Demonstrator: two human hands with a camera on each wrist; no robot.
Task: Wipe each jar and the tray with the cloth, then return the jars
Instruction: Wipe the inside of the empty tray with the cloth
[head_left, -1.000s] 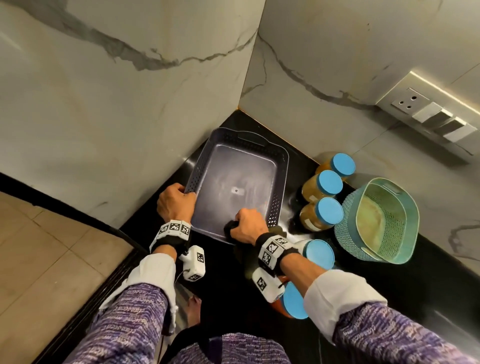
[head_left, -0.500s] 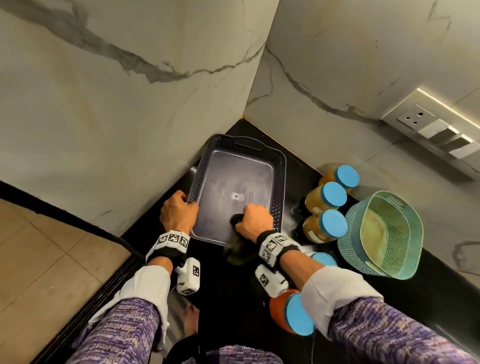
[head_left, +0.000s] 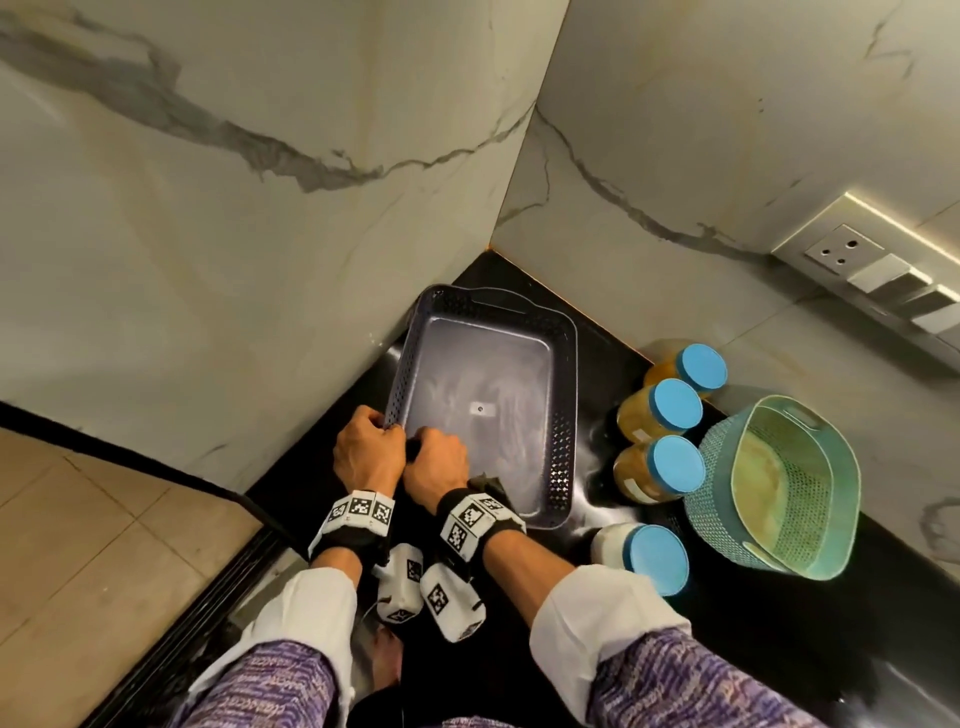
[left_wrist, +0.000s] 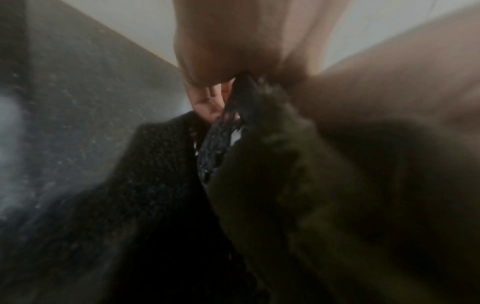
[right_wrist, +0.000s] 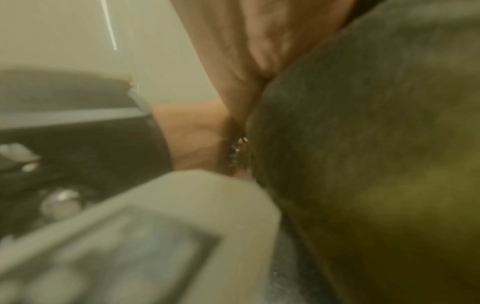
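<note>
A dark perforated tray sits in the corner of the black counter, with smear marks on its floor. My left hand grips the tray's near left rim. Right beside it, my right hand holds a dark olive cloth bunched against the tray's near left corner; the cloth fills the right wrist view and shows blurred in the left wrist view. Three amber jars with blue lids stand in a row right of the tray. A white jar with a blue lid stands nearer me.
A teal perforated basket stands right of the jars. Marble walls close the corner on the left and behind. A socket and switch panel is on the right wall. The counter's left edge drops to a tiled floor.
My right hand has slid the cloth left along the tray's near edge until it meets my left hand. The left hand keeps its hold on the rim.
</note>
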